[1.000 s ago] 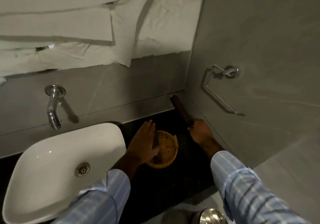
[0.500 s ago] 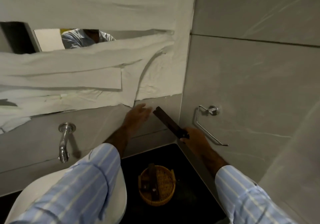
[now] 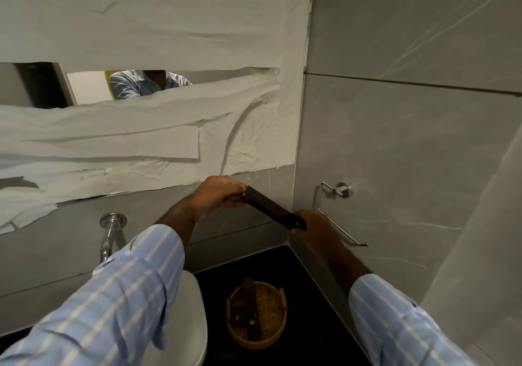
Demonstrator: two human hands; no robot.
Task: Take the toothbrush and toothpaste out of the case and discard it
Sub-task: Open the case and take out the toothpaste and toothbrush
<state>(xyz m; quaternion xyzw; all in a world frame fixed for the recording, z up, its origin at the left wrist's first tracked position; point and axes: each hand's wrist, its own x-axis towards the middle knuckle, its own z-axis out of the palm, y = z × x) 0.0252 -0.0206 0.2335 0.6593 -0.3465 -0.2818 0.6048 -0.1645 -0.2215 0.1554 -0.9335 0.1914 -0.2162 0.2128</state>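
Head view, looking into a bathroom corner: both hands hold a dark, slim case (image 3: 270, 208) up in front of the grey wall, tilted so its upper end points left and its lower end points right. The left hand (image 3: 219, 196) grips the upper end, fingers curled around it, with something small and pale showing at that end; what it is cannot be told. The right hand (image 3: 313, 224) is closed around the lower end. Both arms wear light blue striped sleeves (image 3: 118, 303).

Below the hands, on the black counter (image 3: 305, 269), sits a round wicker basket (image 3: 257, 313) with a few dark, flat items standing and lying inside it; they are too dim to identify. A white sink (image 3: 195, 309) lies just left of the basket, partly hidden by the left sleeve, and a chrome tap (image 3: 110, 232) juts from the wall above it. A chrome holder (image 3: 337, 210) is fixed to the right wall, just beside the right hand. Paper strips (image 3: 141, 139) cover most of the mirror (image 3: 84, 88), leaving a gap near the top.
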